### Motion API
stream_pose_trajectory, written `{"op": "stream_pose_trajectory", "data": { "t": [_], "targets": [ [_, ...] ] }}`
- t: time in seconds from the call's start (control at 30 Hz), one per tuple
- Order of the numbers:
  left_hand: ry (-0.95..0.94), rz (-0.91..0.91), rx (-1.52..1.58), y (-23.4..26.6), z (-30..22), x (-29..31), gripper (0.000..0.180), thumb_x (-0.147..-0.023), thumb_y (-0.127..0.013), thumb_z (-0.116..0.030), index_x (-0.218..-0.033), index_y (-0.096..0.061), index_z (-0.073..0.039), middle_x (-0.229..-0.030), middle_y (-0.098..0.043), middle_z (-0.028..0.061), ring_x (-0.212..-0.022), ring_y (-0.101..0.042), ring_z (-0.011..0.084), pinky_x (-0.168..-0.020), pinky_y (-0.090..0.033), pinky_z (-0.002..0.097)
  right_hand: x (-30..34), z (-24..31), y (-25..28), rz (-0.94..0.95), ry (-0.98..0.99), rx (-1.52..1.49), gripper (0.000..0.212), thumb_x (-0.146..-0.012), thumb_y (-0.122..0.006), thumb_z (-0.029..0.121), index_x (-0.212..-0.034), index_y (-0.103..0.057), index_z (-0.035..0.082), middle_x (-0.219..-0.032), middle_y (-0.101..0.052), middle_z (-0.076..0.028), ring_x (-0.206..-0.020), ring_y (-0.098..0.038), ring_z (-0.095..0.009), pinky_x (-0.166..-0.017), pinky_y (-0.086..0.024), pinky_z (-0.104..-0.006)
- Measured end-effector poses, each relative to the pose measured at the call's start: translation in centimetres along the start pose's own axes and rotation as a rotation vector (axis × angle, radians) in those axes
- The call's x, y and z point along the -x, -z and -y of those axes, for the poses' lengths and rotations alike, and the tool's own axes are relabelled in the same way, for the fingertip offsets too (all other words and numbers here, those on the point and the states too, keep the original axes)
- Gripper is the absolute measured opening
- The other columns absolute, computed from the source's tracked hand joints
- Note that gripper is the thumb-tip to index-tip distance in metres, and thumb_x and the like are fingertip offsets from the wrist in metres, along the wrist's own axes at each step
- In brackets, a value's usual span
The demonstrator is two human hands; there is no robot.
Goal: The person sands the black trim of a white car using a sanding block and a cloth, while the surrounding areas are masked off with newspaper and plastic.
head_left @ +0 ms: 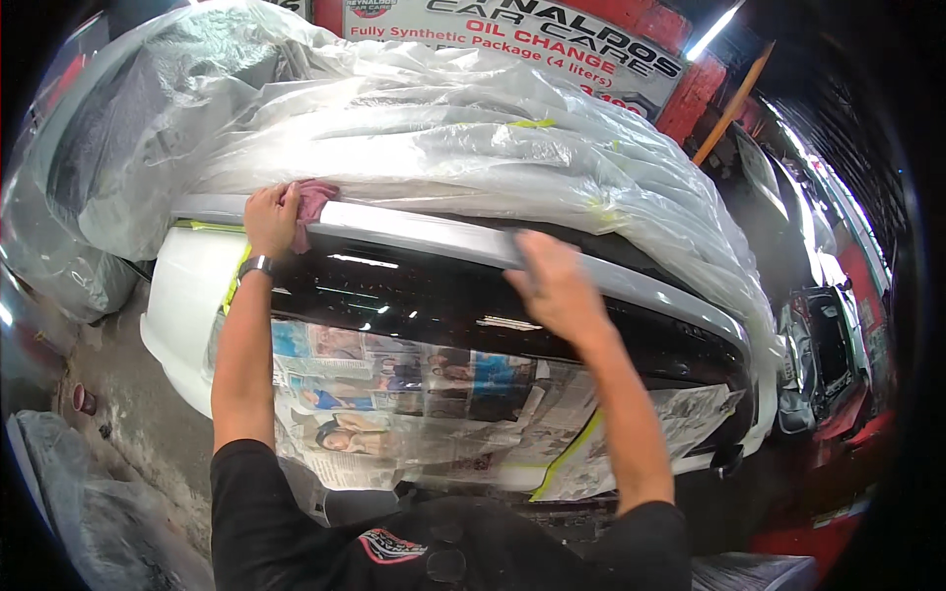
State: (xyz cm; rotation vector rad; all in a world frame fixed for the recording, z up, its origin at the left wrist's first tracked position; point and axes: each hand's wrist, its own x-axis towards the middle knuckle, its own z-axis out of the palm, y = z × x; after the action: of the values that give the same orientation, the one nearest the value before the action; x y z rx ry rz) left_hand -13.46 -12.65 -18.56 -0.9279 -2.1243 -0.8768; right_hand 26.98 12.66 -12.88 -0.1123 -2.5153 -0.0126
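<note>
A car bumper with a silver-grey upper strip (414,225) and a glossy black panel (394,295) lies across the middle in front of me. My left hand (269,219) is closed on a dusky pink cloth (315,200), resting on the strip's left part. Further right, my right hand (560,284), smeared by motion, grips a thin dark pad (520,258) against the same strip. Its exact kind is too blurred to tell. Newspaper sheets (384,394) cover the bumper's lower part, edged with yellow-green masking tape (570,455).
Clear plastic sheeting (443,138) drapes the car body beyond the bumper. More plastic (89,512) lies at the lower left, near a small reddish cup (85,398) on the concrete floor. Car parts (823,345) stand at the right, and a sign (552,49) hangs behind.
</note>
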Motion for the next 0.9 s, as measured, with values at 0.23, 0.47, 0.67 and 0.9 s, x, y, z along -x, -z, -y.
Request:
{"op": "stream_pose_trajectory", "data": {
  "t": [0.23,0.47,0.67,0.9],
  "targets": [
    [0.03,-0.021,0.028,-0.4,-1.0,0.0,0.044,-0.098,-0.053,-0.042,-0.085,-0.073,-0.004,-0.08,-0.068,0.0187,-0.083,-0.063,0.0394,-0.078,-0.047,0.0486,2.8,-3.7,2.1,-0.007,-0.182,0.004,0.03,-0.1,-0.056,0.019,-0.114,-0.066,-0.005,-0.115,-0.068,-0.026,-0.108,-0.064,-0.043,-0.097,-0.05,-0.049],
    [0.0,0.008,0.036,-0.4,-1.2,-0.8,0.045,-0.098,-0.052,-0.042,-0.084,-0.072,-0.004,-0.078,-0.067,0.0188,-0.082,-0.063,0.0398,-0.08,-0.046,0.0488,-15.9,4.3,-5.9,0.61,-0.23,-0.538,0.062,-0.103,-0.05,0.053,-0.112,-0.064,-0.007,-0.1,-0.07,-0.018,-0.093,-0.067,-0.029,-0.087,-0.051,-0.0427],
    [0.015,-0.019,0.027,0.0,-0.9,0.0,0.045,-0.098,-0.053,-0.042,-0.083,-0.072,-0.004,-0.078,-0.068,0.0191,-0.084,-0.064,0.0394,-0.08,-0.047,0.0484,-8.5,-3.2,3.3,0.671,-0.648,-0.476,0.076,-0.098,-0.047,0.069,-0.121,-0.065,-0.001,-0.096,-0.064,-0.01,-0.085,-0.059,-0.02,-0.077,-0.049,-0.0349],
    [0.001,-0.003,0.004,-1.1,-0.1,-0.8,0.042,-0.098,-0.054,-0.04,-0.091,-0.075,-0.005,-0.084,-0.07,0.0175,-0.086,-0.064,0.0378,-0.082,-0.047,0.0478,-4.5,-2.7,0.0,0.24,-0.066,-0.408,0.049,-0.1,-0.064,0.04,-0.118,-0.069,-0.004,-0.11,-0.073,-0.019,-0.104,-0.069,-0.034,-0.094,-0.052,-0.0421]
  ]
}}
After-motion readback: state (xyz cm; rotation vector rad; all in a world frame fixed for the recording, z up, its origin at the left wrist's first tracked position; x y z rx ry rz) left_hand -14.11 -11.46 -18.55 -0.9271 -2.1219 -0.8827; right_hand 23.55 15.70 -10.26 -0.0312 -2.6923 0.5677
